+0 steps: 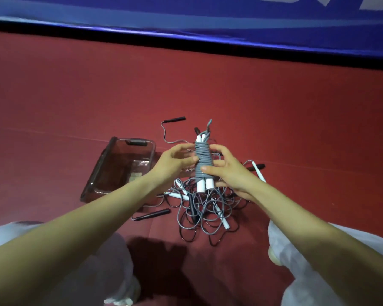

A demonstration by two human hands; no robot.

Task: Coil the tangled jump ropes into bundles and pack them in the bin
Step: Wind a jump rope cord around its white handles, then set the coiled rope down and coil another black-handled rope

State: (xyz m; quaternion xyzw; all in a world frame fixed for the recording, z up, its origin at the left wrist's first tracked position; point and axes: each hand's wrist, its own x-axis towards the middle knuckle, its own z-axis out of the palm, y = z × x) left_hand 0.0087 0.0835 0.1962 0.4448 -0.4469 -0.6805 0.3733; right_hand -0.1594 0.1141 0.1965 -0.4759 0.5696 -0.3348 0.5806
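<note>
A grey jump rope bundle, its cord wound tightly round two white handles, is held upright above the floor. My right hand grips its lower part, thumb across the coils. My left hand holds the bundle's left side with fingers and thumb on the coils. A short rope end sticks up from the top. Below lies a tangled pile of ropes, grey and black cords with white and black handles. A clear brown plastic bin stands on the floor to the left, with no rope inside.
The floor is red mat, with a blue padded wall at the back. A black handle lies beyond the pile, another near the bin's front corner. My knees in light trousers fill the lower corners.
</note>
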